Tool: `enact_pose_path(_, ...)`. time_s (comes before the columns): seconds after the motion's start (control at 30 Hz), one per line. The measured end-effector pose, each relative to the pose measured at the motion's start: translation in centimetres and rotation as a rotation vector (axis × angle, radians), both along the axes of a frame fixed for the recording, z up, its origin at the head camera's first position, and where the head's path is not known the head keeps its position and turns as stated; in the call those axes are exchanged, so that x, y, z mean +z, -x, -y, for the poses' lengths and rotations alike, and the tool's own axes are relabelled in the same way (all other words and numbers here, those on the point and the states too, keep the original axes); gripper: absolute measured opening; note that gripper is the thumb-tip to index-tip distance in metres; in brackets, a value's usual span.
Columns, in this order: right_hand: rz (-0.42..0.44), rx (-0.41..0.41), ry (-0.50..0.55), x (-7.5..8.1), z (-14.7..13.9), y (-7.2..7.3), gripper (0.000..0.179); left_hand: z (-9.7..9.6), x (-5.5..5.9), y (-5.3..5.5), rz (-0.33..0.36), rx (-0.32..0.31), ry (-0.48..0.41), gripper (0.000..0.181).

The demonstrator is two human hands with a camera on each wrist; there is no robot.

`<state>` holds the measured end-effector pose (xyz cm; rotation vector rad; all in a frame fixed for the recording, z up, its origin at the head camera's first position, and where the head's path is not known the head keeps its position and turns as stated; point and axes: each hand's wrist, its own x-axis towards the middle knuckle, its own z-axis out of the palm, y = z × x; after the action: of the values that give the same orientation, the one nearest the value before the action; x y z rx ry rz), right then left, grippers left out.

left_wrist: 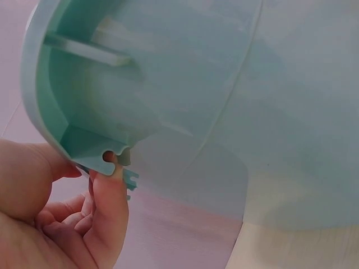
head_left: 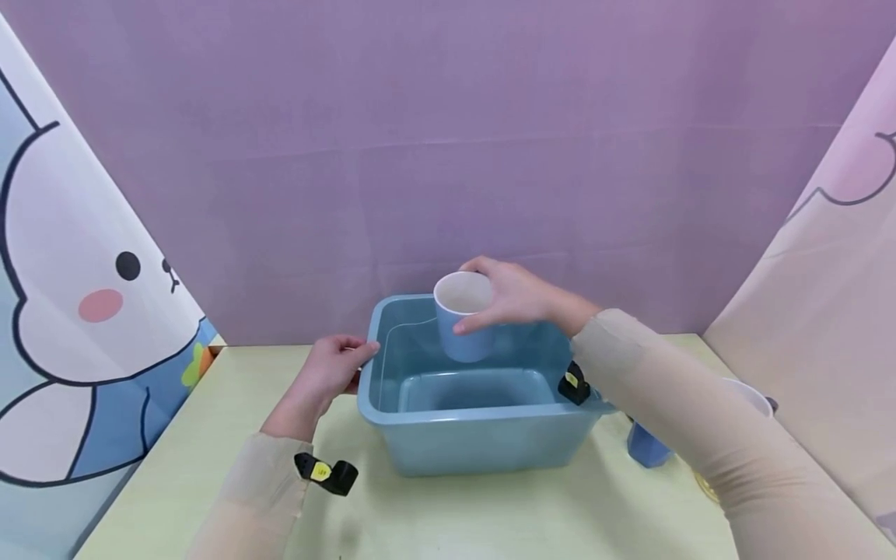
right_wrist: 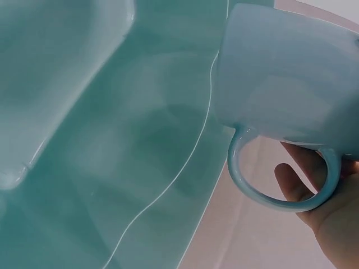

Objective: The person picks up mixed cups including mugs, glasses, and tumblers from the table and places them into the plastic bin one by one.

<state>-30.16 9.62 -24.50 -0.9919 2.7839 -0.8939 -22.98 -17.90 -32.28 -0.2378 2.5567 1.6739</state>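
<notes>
A blue mug (head_left: 465, 338) with a pale inside is held upright over the blue-green basin (head_left: 490, 443), near its back wall. My right hand (head_left: 514, 294) grips the mug from the right side, thumb across the front. In the right wrist view the looped handle (right_wrist: 263, 197) of the mug shows beside my fingers (right_wrist: 291, 182). At the basin's left end, my left hand (head_left: 329, 367) pinches the rim between thumb and fingers. From the left wrist, the rim's ribbed underside (left_wrist: 84, 147) shows, with a finger curled beneath it.
The basin stands on a pale yellow table (head_left: 560, 517). To its right, partly behind my right sleeve, are a blue object (head_left: 646, 447), a white-rimmed vessel (head_left: 752, 397) and the edge of a yellowish thing (head_left: 705, 488). A purple cloth (head_left: 420, 155) hangs behind.
</notes>
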Motion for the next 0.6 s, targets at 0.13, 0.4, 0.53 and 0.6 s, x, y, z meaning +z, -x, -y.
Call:
enact_pose_path(0.13,-0.002,-0.005,-0.006,0.0,0.4,0.2,0.084,0.0,0.1,0.0,0.004,0.003,0.006,0.046)
enact_pose_path(0.4,0.008,-0.002,-0.009,-0.3,0.9,0.5,0.083,-0.1,0.0,0.0,0.007,0.005,0.005,0.046)
enact_pose_path(0.53,0.010,-0.003,-0.015,-0.4,1.0,0.6,0.083,-0.1,0.0,0.0,0.006,0.007,0.002,0.046)
enact_pose_path(0.6,0.013,-0.002,-0.013,-0.5,1.1,0.7,0.084,-0.1,0.0,0.0,0.005,0.008,0.002,0.045)
